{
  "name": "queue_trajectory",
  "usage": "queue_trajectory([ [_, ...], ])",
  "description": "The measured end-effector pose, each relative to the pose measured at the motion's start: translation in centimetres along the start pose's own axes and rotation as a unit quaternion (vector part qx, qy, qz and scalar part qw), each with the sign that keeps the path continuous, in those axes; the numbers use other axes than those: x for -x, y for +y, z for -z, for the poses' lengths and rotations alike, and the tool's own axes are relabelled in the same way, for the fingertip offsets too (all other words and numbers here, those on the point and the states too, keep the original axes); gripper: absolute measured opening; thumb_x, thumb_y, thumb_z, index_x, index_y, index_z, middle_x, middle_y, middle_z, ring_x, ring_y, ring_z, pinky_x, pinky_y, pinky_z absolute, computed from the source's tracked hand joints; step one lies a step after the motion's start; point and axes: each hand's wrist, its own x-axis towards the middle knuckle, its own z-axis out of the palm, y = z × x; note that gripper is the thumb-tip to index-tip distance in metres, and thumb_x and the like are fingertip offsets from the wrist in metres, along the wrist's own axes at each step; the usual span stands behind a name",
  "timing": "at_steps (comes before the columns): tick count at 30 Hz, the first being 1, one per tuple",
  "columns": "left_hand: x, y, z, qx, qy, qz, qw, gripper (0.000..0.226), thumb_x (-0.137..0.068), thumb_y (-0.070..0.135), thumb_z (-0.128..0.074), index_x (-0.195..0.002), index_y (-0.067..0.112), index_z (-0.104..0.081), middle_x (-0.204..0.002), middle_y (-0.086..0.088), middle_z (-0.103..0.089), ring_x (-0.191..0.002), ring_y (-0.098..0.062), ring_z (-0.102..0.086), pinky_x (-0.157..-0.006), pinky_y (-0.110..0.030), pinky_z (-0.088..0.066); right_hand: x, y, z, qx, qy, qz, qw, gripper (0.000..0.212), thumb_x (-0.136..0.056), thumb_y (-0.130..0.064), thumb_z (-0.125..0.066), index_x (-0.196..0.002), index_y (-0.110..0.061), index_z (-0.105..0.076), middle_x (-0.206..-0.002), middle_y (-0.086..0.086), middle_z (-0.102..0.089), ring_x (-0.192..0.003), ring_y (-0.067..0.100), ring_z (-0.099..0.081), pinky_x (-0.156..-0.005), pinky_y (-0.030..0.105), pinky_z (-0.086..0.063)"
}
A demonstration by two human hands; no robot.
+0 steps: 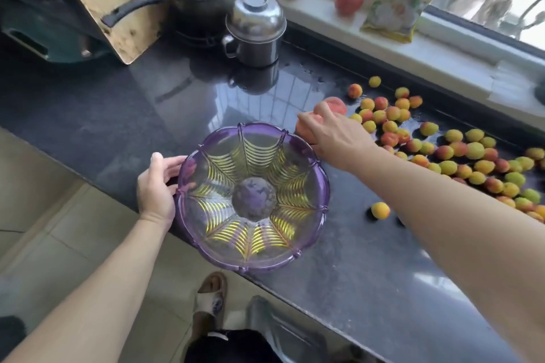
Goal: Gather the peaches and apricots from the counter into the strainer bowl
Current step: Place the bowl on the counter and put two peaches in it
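1. Nothing has gone into the strainer bowl [252, 197] yet, as far as I can see: the purple, slotted bowl sits at the near edge of the dark table [124, 103] with no fruit inside, so the task looks barely begun.
2. Dozens of apricots [460, 153] lie scattered over the right of the table, well apart from the bowl, with one stray apricot [380, 210] nearer the front edge. All of them are left to gather.
3. Two peaches [331, 106] rest just beyond the bowl's far right rim, the only large fruit on the table.
4. Right hand [339, 138]: its grip is curled over the nearer peach and appears to hold it, though the fingertips are hidden behind the fruit. I judge this the first pick.
5. Left hand [157, 186]: its grip holds the bowl's left rim, thumb on top, steadying it.
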Motion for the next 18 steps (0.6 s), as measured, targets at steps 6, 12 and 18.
queue_trajectory([
  [6,0.2,-0.3,-0.4,-0.002,0.004,-0.022,1.000,0.053,-0.106,0.044,-0.037,-0.095,0.011,-0.077,-0.084,0.000,-0.081,-0.088,-0.018,-0.077,-0.058,-0.028,-0.061,0.8,-0.7,0.6,0.083,0.110,0.083,0.987,0.047,-0.060,-0.003,-0.088,-0.102,-0.002,-0.066,-0.089,0.015,-0.056,-0.058,0.030,-0.058,-0.040,0.025,-0.026],
  [12,-0.1,-0.7,-0.4,-0.001,0.017,-0.030,0.999,0.049,-0.111,0.041,-0.040,-0.094,0.012,-0.077,-0.084,0.000,-0.081,-0.085,-0.016,-0.077,-0.055,-0.027,-0.061,2.2,0.6,-0.3,-0.102,0.152,0.002,0.983,0.053,-0.073,-0.015,-0.081,-0.121,-0.008,-0.059,-0.106,0.019,-0.054,-0.071,0.040,-0.061,-0.050,0.036,-0.047],
  [18,0.2,0.4,-0.6,0.019,-0.015,0.033,0.999,0.055,-0.114,0.045,-0.035,-0.096,0.011,-0.075,-0.081,0.003,-0.080,-0.081,-0.015,-0.072,-0.057,-0.024,-0.057,6.8,0.9,5.0,-0.765,0.014,-0.240,0.597,0.061,-0.081,-0.028,-0.070,-0.139,-0.023,-0.049,-0.121,0.012,-0.064,-0.092,0.025,-0.070,-0.082,0.036,-0.059],
])
